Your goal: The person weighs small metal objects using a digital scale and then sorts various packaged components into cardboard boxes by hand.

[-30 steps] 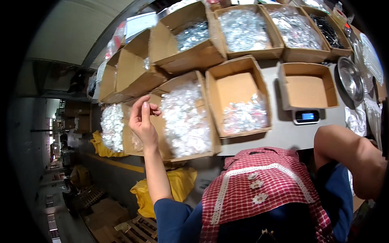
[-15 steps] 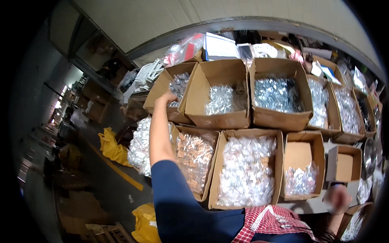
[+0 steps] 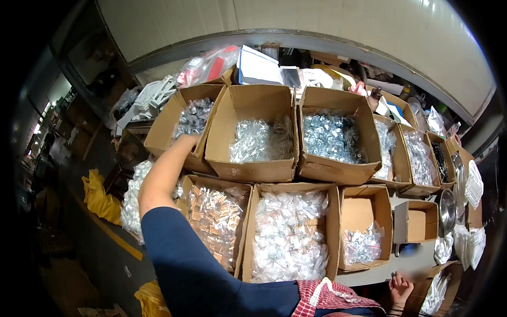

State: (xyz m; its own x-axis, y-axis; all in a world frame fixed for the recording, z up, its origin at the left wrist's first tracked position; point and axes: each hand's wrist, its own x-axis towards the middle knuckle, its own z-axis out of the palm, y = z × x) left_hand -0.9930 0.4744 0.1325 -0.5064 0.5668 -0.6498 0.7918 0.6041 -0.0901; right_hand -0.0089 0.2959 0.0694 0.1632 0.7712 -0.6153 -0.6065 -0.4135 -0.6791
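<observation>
My left hand (image 3: 188, 141) reaches over the near rim of the back-left cardboard box (image 3: 162, 122), which holds small bagged metal parts (image 3: 195, 113). Its fingers dip inside the box and are mostly hidden, so what they touch or hold does not show. My left forearm passes above a box of bagged wood-coloured pieces (image 3: 215, 211). At the lower right, my right hand (image 3: 400, 288) is beside the table's near edge, palm turned up. Its fingers are loosely bent and slightly apart, with nothing visible in them.
Boxes of bagged metal parts (image 3: 331, 134) line the back row. In front stand a box of clear packets (image 3: 290, 238), a partly filled box (image 3: 367, 199) and a small box (image 3: 420, 219). A metal bowl (image 3: 448, 210) is at the right. Yellow sacks (image 3: 100, 198) lie on the floor.
The view has shifted, so the boxes appear further left. My left hand has sunk lower into the back-left box. My right hand, blurred before, has dropped toward me from near the small box.
</observation>
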